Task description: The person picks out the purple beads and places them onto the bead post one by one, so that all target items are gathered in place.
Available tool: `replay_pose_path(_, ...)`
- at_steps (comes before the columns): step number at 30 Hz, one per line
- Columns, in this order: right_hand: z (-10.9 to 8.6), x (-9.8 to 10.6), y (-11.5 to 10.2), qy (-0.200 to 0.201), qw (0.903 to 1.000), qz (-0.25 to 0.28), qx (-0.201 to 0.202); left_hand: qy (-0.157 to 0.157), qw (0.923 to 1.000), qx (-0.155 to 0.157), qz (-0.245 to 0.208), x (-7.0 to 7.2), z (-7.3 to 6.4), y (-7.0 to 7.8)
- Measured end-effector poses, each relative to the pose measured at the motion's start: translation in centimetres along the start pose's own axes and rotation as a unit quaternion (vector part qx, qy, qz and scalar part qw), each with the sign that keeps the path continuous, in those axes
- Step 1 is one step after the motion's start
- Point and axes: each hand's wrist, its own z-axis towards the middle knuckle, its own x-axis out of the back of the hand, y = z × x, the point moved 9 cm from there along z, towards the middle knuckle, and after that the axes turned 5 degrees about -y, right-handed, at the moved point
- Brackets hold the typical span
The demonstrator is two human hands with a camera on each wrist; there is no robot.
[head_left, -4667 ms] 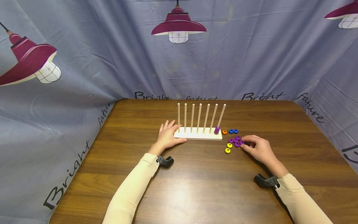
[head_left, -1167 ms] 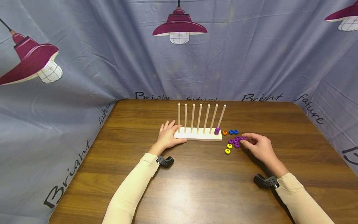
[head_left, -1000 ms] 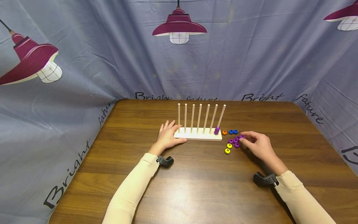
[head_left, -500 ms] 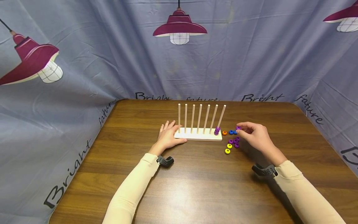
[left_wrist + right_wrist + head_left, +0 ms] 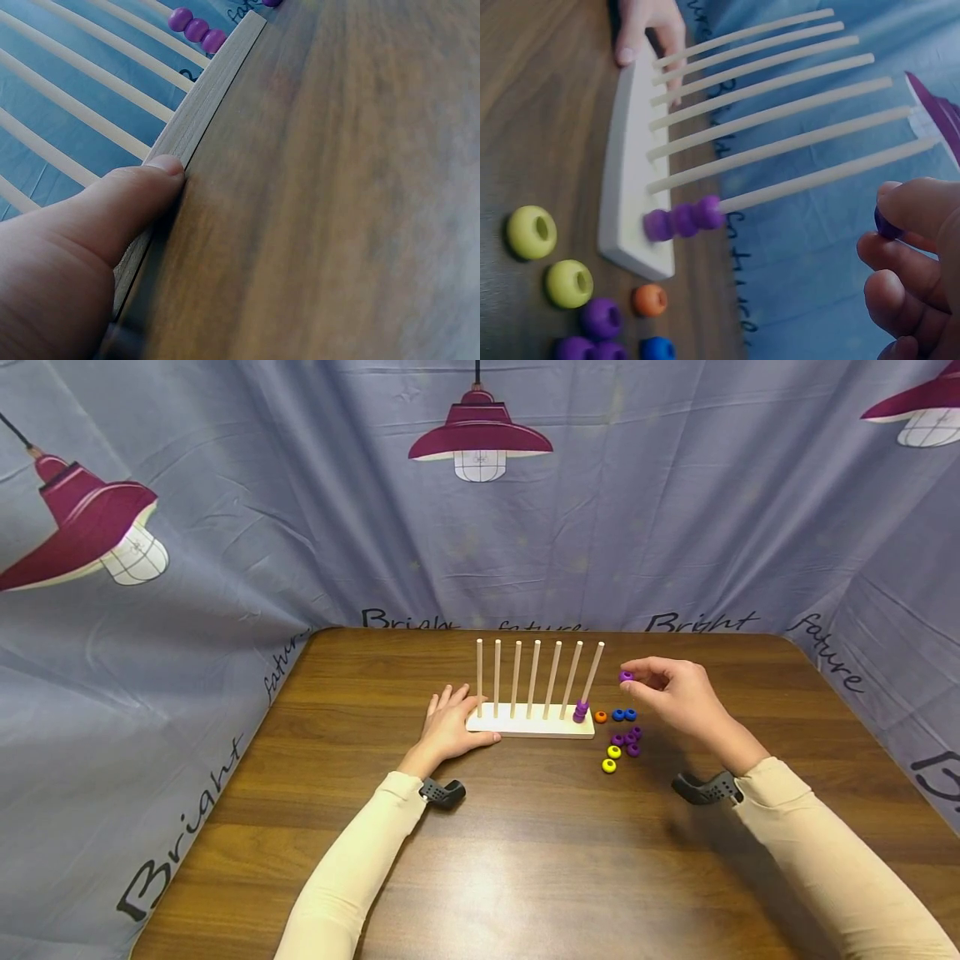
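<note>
A pale wooden peg rack (image 5: 528, 727) with a row of several upright pegs stands on the table. My left hand (image 5: 447, 727) holds its left end, the thumb (image 5: 142, 187) along the front edge and the fingers behind. Three purple beads (image 5: 684, 219) are stacked at the foot of the rightmost peg. My right hand (image 5: 678, 695) pinches another purple bead (image 5: 626, 677) between thumb and fingertips, raised above the table to the right of that peg. In the right wrist view, the held bead (image 5: 887, 225) shows partly behind the fingers, a little way off the peg's tip.
Right of the rack lie an orange bead (image 5: 601, 717), two blue beads (image 5: 624, 715), several purple beads (image 5: 631, 739) and two yellow beads (image 5: 609, 766). A printed curtain (image 5: 480, 552) hangs behind the brown wooden table (image 5: 525, 860).
My right hand has picked a purple bead from the loose group and carried it up and leftward toward the rightmost peg. The left hand and the rack have stayed put.
</note>
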Motion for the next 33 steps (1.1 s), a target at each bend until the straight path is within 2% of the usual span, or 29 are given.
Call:
replay_pose_path(9, 2.0, 1.6, -2.0, 0.007, 0.9995, -0.017, 0.025, -0.001, 0.9999, 0.004, 0.009, -0.1, 0.2, -0.1)
replay_pose_path(17, 3.6, 2.5, -3.0, 0.002, 0.9998, -0.018, 0.000, -0.001, 0.9999, 0.006, 0.008, -0.1, 0.1, 0.0)
replay_pose_path(27, 4.8, 2.4, -5.1, -0.012, 0.9993, -0.023, 0.028, -0.002, 1.0000, 0.002, 0.009, -0.1, 0.1, 0.0)
replay_pose_path(33, 4.9, 2.1, -5.4, -0.020, 0.9989, -0.022, 0.035, -0.002, 0.9999, 0.005, 0.013, -0.2, 0.1, -0.1)
